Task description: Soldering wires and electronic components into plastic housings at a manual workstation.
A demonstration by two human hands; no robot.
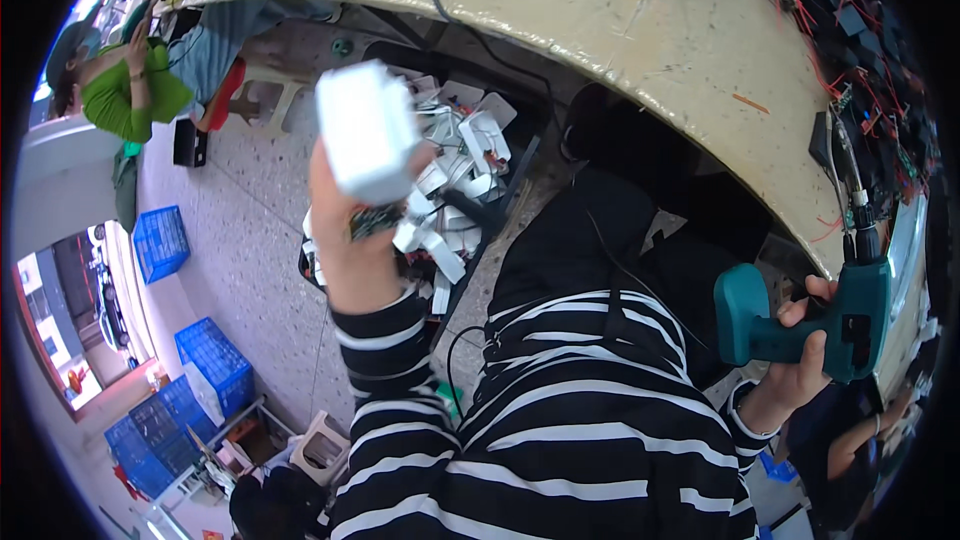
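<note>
My left hand is raised, closed around a white box-shaped plastic housing blurred by motion. Just below the housing, a small circuit board shows against the hand; I cannot tell whether it is held. Beneath and beyond lies a dark tray heaped with white plastic parts. At the right, my right hand is wrapped round the handle of a teal cordless screwdriver. Its dark chuck points away from me, beside the worktable's edge.
A tan worktable curves across the top and right. Red wires and black parts pile at its right end. A black cable hangs over its edge. Blue crates stand on the floor at left; a person in green sits far left.
</note>
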